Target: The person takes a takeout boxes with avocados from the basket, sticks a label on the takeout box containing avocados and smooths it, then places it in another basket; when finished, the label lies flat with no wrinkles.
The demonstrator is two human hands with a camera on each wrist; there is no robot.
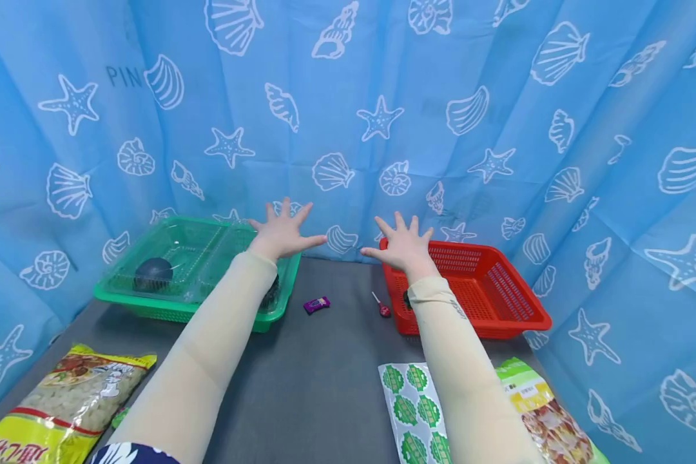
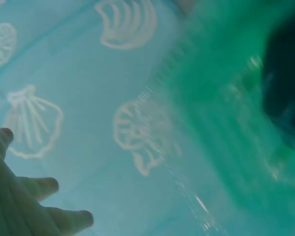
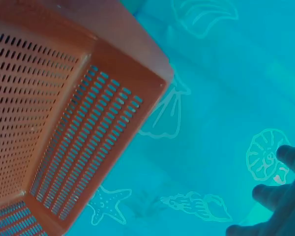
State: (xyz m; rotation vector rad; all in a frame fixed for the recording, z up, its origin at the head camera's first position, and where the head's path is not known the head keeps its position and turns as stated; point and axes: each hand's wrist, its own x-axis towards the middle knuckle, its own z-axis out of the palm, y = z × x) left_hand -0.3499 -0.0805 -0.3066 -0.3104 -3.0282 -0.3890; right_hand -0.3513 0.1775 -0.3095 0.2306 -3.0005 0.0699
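Note:
Both hands are raised with fingers spread and hold nothing. My left hand (image 1: 280,236) is in front of the right rim of the green basket (image 1: 284,293). A clear plastic container (image 1: 200,270) sits in that basket, with a dark round object (image 1: 153,274) showing there. My right hand (image 1: 405,249) is in front of the left rim of the red basket (image 1: 533,316). Between the baskets lie a purple-wrapped candy (image 1: 316,305) and a red lollipop (image 1: 385,310) with a white stick. In each wrist view only some fingers show, apart from the baskets.
A yellow food bag (image 1: 75,399) lies at the front left. At the front right are a sheet of green round stickers (image 1: 406,410) and a green food bag (image 1: 548,415), partly behind the right arm. A blue shell-print curtain (image 1: 348,96) hangs behind the grey table (image 1: 313,386).

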